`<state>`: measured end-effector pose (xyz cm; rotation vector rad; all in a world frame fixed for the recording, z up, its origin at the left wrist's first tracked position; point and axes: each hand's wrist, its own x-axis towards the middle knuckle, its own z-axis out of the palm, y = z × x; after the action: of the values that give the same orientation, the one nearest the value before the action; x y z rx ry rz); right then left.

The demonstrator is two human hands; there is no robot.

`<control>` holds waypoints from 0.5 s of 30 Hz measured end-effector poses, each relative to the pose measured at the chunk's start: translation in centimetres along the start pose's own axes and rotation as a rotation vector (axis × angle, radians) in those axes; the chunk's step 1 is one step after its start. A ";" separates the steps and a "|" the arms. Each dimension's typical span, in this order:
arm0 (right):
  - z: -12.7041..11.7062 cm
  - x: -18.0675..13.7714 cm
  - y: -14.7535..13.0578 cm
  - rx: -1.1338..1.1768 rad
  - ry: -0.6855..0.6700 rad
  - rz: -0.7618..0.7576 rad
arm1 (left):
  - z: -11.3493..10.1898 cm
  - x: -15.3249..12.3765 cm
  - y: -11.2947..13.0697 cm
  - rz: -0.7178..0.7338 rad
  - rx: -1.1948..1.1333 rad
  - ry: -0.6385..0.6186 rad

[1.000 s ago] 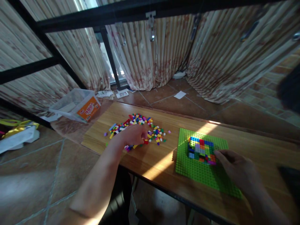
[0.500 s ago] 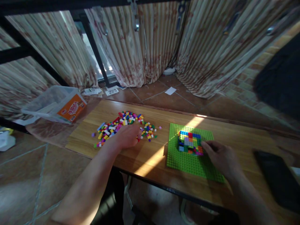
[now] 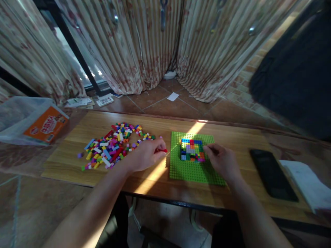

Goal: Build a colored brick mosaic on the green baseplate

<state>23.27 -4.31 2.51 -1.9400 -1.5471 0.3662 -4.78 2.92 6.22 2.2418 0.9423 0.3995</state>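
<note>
While left hand [image 3: 147, 154] pinches a red brick [image 3: 163, 150], loose bricks [image 3: 110, 148] left of it lie unplaced; right hand [image 3: 222, 160], half-curled, grip unclear, adjoins assembled bricks [image 3: 191, 150].

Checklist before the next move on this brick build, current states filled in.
1. Brick in left hand: ok, a red brick at the fingertips.
2. Green baseplate lying flat on the table: ok.
3. Brick build on the baseplate: ok.
4. Right hand touching the build: cannot tell, fingertips are at its right edge.
5. Loose bricks off the baseplate: ok, spread to its left.
6. Phone clear of the baseplate: ok, apart, to its right.
</note>
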 end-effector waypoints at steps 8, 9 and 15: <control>-0.1 -1.2 -1.9 0.218 -0.057 -0.304 | 4.7 2.0 1.8 0.049 -0.082 0.109; 0.0 -1.3 -2.0 0.235 -0.082 -0.333 | 5.0 2.1 2.0 0.057 -0.089 0.104; 0.6 -1.5 -1.7 0.165 -0.123 -0.429 | 6.4 2.4 2.8 0.139 -0.035 0.151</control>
<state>21.16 -5.34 2.84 -1.4348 -1.8944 0.4169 1.58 0.28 3.47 2.2772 0.8498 0.6504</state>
